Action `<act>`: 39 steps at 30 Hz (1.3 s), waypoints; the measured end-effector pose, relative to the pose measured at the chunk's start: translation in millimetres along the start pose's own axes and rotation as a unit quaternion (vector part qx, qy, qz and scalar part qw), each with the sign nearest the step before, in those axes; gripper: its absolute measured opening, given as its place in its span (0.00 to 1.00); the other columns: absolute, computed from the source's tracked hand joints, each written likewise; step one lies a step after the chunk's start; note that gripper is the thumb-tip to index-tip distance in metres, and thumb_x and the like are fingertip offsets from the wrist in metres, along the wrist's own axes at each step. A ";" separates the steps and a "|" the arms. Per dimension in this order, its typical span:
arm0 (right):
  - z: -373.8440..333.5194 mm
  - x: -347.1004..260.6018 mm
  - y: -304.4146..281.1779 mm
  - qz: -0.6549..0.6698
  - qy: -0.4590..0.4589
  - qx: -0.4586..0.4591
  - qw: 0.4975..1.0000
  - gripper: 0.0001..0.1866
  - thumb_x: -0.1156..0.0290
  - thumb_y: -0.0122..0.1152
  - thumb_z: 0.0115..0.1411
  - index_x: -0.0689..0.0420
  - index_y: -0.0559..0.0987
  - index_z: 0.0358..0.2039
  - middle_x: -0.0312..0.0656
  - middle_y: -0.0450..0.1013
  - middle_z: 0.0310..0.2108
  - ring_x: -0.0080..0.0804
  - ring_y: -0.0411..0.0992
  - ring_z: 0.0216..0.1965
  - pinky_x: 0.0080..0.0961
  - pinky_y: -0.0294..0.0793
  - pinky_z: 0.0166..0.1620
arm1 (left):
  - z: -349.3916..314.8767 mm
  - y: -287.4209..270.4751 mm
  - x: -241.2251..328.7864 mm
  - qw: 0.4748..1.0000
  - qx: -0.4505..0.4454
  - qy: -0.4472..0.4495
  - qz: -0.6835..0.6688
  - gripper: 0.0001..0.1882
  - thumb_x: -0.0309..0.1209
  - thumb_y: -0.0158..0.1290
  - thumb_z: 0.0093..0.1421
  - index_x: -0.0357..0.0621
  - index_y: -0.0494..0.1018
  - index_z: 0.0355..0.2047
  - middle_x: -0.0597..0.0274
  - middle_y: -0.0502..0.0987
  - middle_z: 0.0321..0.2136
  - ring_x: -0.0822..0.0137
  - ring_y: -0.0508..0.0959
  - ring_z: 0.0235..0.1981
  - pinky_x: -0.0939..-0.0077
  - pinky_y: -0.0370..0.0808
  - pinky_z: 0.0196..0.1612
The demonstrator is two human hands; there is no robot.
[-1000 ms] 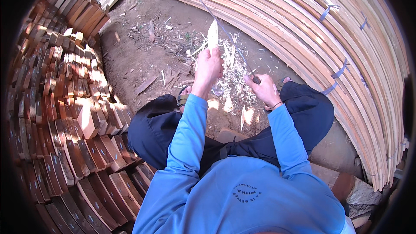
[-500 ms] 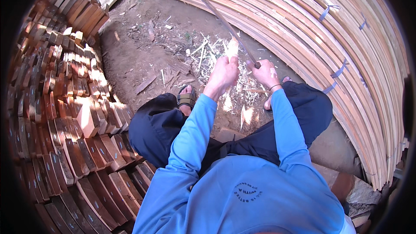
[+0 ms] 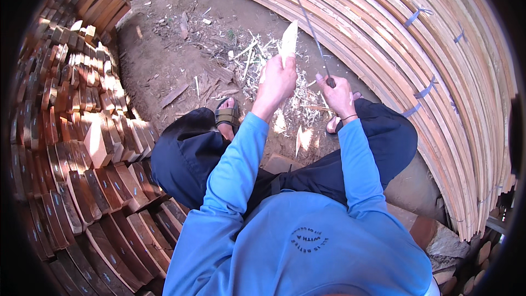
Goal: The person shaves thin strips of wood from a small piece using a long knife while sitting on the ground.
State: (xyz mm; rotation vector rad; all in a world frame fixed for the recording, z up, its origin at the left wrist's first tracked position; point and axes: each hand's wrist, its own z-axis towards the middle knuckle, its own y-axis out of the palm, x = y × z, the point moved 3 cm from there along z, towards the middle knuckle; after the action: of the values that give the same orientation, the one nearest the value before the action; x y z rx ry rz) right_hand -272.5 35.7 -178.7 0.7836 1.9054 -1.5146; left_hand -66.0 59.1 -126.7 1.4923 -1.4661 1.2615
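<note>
My left hand (image 3: 276, 83) is wrapped round a short piece of pale wood (image 3: 290, 37). Its bright, cut end tapers to a point above my fist. In my right hand (image 3: 337, 96) is the dark handle of a machete (image 3: 310, 24), its long thin blade pointing up and away, edge-on to the view. The blade stands to the right of the wood, apart from it. Pale wood shavings (image 3: 307, 98) lie on the ground beneath both hands, between my sandalled feet.
Stacked wooden blocks (image 3: 93, 186) rise along the left. Long pale wood strips (image 3: 378, 38), tied in bundles with bluish bands, curve across the far and right side. A loose pointed wood piece (image 3: 298, 141) lies between my feet on the dirt ground (image 3: 159, 49). Stones (image 3: 446, 246) sit at lower right.
The machete blade has swung more upright and away from the wood, its handle slightly to the right. My left hand has shifted a little left, with the wood's tip standing higher.
</note>
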 end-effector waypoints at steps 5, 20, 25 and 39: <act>-12.7 -5.6 7.5 -0.056 -0.047 -0.047 0.996 0.30 0.42 0.62 0.63 0.63 0.83 0.30 0.48 0.75 0.17 0.40 0.74 0.23 0.41 0.71 0.33 | -7.4 0.8 1.2 0.984 -0.038 -0.083 -0.152 0.17 0.43 0.44 0.75 0.50 0.64 0.29 0.77 0.62 0.18 0.81 0.58 0.15 0.81 0.55 0.16; 48.6 -5.5 -7.3 0.262 0.163 -0.018 0.951 0.28 0.42 0.63 0.64 0.58 0.74 0.27 0.32 0.63 0.14 0.21 0.61 0.12 0.25 0.61 0.17 | -21.1 13.7 18.2 0.979 -0.090 -0.085 -0.159 0.14 0.38 0.41 0.75 0.49 0.62 0.31 0.78 0.59 0.19 0.82 0.57 0.16 0.81 0.57 0.18; -21.2 -26.9 6.2 0.457 0.118 -0.136 0.871 0.25 0.45 0.59 0.68 0.57 0.73 0.38 0.26 0.58 0.16 0.12 0.52 0.11 0.17 0.53 0.15 | -13.5 22.6 -2.9 0.985 -0.023 -0.032 -0.166 0.08 0.32 0.41 0.74 0.43 0.67 0.44 0.65 0.72 0.31 0.73 0.74 0.27 0.76 0.74 0.29; -54.1 -10.1 -1.5 0.331 0.068 -0.162 0.927 0.15 0.60 0.65 0.67 0.57 0.75 0.31 0.29 0.65 0.15 0.16 0.62 0.12 0.20 0.57 0.15 | -62.6 23.5 39.7 0.842 0.124 0.226 0.473 0.21 0.38 0.62 0.59 0.31 0.73 0.44 0.44 0.75 0.43 0.48 0.77 0.46 0.55 0.72 0.50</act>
State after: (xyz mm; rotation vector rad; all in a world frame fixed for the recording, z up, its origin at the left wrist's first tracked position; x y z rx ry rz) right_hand -271.2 87.5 -159.9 1.2356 1.6680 -0.7273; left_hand -104.0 102.4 -74.5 0.4372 -1.7853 2.2576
